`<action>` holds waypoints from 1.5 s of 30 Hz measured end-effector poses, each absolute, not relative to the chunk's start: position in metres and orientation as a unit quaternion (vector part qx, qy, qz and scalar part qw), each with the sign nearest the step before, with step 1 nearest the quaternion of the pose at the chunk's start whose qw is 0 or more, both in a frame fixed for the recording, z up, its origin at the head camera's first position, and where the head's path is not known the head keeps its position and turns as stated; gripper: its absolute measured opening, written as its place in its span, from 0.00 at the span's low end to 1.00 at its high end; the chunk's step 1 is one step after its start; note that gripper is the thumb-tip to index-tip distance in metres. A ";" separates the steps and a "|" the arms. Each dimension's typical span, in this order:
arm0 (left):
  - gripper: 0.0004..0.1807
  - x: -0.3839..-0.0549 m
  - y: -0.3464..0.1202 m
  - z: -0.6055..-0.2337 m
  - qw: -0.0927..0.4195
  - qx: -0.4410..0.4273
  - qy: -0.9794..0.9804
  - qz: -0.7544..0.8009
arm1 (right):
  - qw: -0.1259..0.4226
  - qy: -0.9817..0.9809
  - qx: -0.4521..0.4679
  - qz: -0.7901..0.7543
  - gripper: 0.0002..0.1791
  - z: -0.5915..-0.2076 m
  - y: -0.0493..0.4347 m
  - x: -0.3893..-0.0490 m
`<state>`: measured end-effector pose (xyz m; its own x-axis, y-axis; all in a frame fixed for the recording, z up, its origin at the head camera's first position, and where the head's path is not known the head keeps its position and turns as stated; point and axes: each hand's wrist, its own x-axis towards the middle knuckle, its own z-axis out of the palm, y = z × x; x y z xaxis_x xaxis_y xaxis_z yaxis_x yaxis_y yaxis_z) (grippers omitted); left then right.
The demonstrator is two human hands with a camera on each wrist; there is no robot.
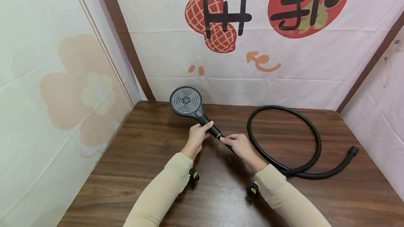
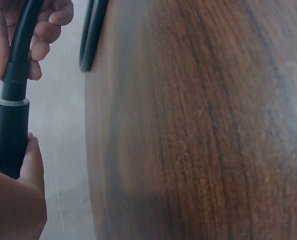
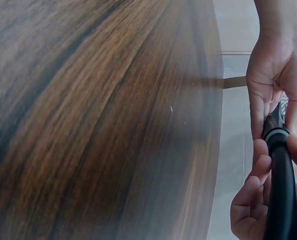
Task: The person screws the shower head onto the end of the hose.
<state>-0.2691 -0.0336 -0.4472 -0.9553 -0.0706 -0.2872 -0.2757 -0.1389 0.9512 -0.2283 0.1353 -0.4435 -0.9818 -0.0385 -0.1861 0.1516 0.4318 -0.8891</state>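
Note:
A black shower head (image 1: 186,101) with a round grey spray face tilts up to the left over the table's back edge. My left hand (image 1: 197,138) grips its handle, thumb laid across the top. At the handle's lower end, my right hand (image 1: 238,145) pinches the collar of a black shower hose (image 2: 14,82) between thumb and fingers. A thin light ring shows where collar and handle meet, with no gap beside it in the left wrist view. From the right hand the hose (image 3: 282,200) runs back, partly hidden under the forearm in the head view.
The hose's large loop (image 1: 318,139) lies on the right of the wooden table (image 1: 132,171). Its free end, a black connector (image 1: 354,150), points up to the right near the table's edge. A printed cloth wall (image 1: 164,52) stands close behind the table.

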 end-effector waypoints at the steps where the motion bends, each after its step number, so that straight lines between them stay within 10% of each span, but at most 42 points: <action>1: 0.23 -0.270 -0.033 -0.448 0.072 -0.132 0.650 0.745 | 0.090 0.842 0.033 -0.531 0.19 -0.443 0.135 -0.228; 45: 0.29 -0.280 -0.029 -0.477 0.125 -0.174 0.566 0.796 | 0.109 0.821 0.067 -0.556 0.18 -0.454 0.132 -0.234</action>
